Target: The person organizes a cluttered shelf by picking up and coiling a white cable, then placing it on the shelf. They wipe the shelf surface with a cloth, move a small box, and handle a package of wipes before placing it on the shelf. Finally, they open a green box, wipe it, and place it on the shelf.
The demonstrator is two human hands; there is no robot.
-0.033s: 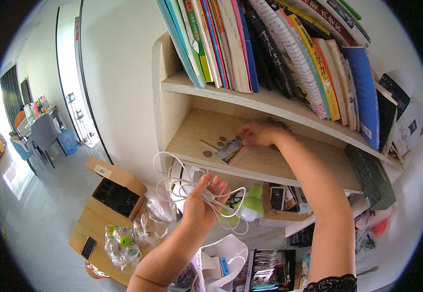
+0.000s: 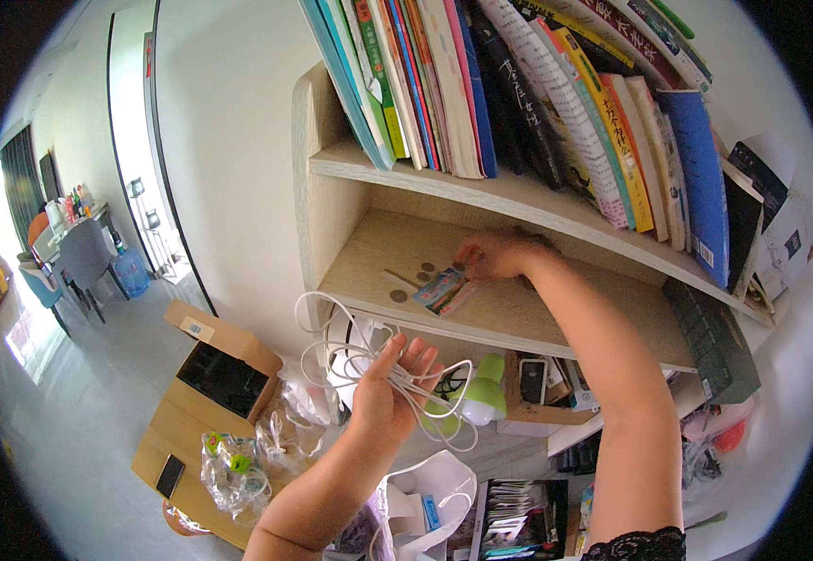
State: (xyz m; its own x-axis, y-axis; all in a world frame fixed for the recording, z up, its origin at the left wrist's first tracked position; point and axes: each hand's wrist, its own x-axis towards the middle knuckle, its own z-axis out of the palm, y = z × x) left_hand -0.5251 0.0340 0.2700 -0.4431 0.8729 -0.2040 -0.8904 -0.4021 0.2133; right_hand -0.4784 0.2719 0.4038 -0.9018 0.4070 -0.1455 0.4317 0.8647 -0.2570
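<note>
A loose tangle of white cable (image 2: 339,353) hangs from my left hand (image 2: 390,385), its loops running between thumb and fingers. My right hand (image 2: 492,256) reaches into the middle compartment of the wooden shelf unit, fingers curled down at the board. Beside its fingertips lies a small colourful card (image 2: 444,290), partly covered at its right end. Several round coins (image 2: 398,295) and a thin strip (image 2: 399,280) are spread left of the card. Whatever the right fingers may pinch is hidden behind them.
Books (image 2: 519,103) crowd the upper shelf (image 2: 397,178). Below stand a green and white lamp (image 2: 484,393), a white bag (image 2: 458,496) and a box of small items (image 2: 528,421). At left, a stool (image 2: 164,449) bears an open carton (image 2: 262,355), plastic bags and a phone (image 2: 170,475).
</note>
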